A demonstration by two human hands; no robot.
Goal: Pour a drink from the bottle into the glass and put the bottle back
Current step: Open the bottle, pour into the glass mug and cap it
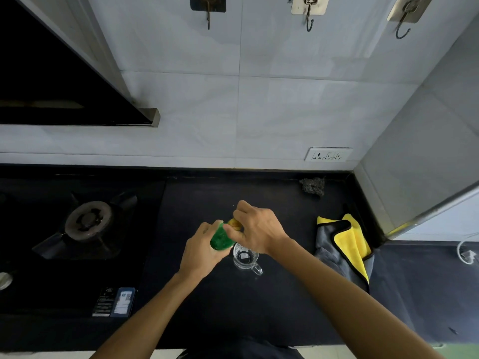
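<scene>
the left hand [201, 251] is gripping the green bottle [220, 238] steady near the table's [259, 307] middle, above the glass [245, 257], so the right hand [259, 230] is pinching its yellow cap [234, 223], likely to unscrew it.

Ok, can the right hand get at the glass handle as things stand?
Probably yes, once freed: the right hand pinches the yellow cap of the green bottle. The glass stands just under its wrist, handle pointing toward the person, nothing lying against it.

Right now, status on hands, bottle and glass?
Left hand grips green bottle; right hand pinches its yellow cap. Glass upright, looks empty. Cloth lies apart, right.
</scene>
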